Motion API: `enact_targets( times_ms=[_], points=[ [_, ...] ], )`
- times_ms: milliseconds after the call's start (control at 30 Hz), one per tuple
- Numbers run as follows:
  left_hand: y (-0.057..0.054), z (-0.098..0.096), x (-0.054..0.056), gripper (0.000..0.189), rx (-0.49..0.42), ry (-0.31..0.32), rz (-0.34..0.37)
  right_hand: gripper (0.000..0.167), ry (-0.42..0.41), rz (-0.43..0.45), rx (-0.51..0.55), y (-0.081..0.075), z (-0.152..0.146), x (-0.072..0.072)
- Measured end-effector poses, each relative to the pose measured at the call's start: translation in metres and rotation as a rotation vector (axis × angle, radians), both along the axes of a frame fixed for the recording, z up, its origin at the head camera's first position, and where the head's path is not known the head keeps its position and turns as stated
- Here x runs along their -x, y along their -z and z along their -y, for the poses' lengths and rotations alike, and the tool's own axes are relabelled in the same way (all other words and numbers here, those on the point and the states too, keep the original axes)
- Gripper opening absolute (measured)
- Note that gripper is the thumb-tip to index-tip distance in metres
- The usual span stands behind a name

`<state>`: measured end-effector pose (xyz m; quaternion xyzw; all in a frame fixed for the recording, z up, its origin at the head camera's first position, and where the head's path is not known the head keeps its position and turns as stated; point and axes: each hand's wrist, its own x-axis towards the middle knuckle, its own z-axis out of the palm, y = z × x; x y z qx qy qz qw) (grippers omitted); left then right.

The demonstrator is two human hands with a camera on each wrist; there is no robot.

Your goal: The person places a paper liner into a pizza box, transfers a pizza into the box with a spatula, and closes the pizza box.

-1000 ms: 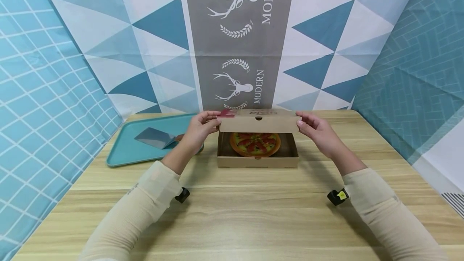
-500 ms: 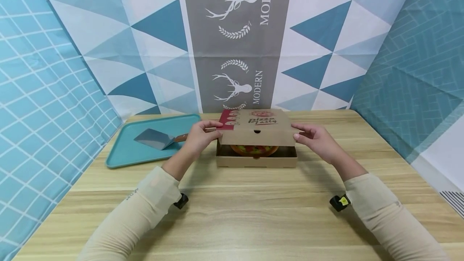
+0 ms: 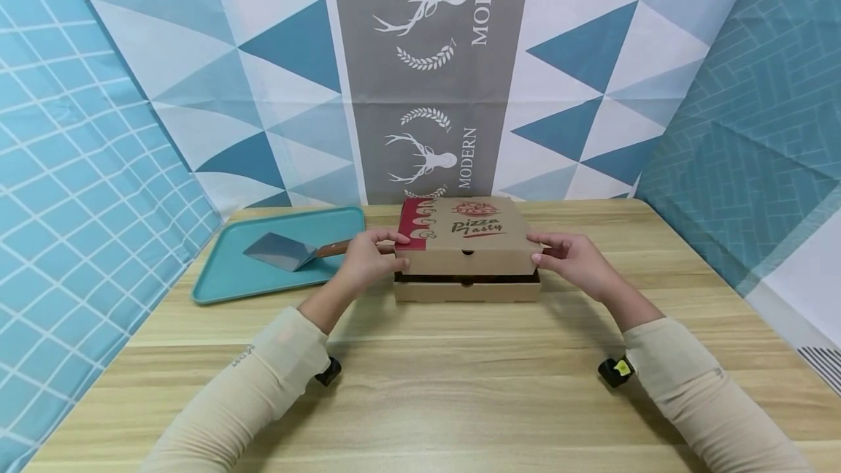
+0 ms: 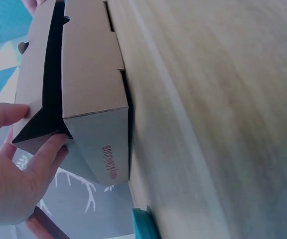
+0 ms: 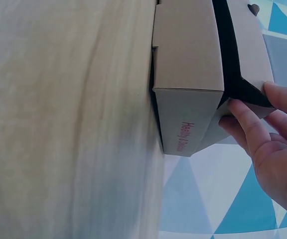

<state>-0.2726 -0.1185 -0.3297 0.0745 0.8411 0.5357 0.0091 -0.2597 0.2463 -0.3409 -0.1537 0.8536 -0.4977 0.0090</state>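
A cardboard pizza box stands at the back middle of the table, its printed lid (image 3: 473, 228) lowered nearly onto the base (image 3: 466, 292). A thin dark gap remains along the front, also visible in both wrist views. My left hand (image 3: 371, 263) pinches the lid's front left corner, thumb on the front flap (image 4: 34, 74) and fingers at the side. At the front right corner, my right hand (image 3: 571, 261) pinches the lid in the same way; the right wrist view shows its fingertips (image 5: 238, 107) by the side flap. The box's contents are hidden.
Left of the box lies a teal tray (image 3: 226, 268). On it rests a metal spatula (image 3: 279, 250) with a wooden handle (image 3: 333, 247), partly behind my left hand. A patterned wall covering (image 3: 434, 79) rises just behind the wooden table (image 3: 460, 385).
Both hands have brought the lid down and towards me. The pizza, visible inside the box earlier, is now covered, and the lid's printed top has come into view.
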Motion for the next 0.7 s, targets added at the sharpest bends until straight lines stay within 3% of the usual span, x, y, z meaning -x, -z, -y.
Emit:
enact_targets(
  times_ms=[267,700],
  points=[
    [0.0027,-0.001,-0.0026,0.029,0.14,0.018,-0.086,0.046,0.002,0.006,-0.048,0.002,0.0015,-0.0014],
    [0.01,-0.0025,-0.0036,0.029,0.292,0.03,-0.22,0.046,0.051,-0.031,-0.127,0.0042,0.0063,0.0006]
  ],
)
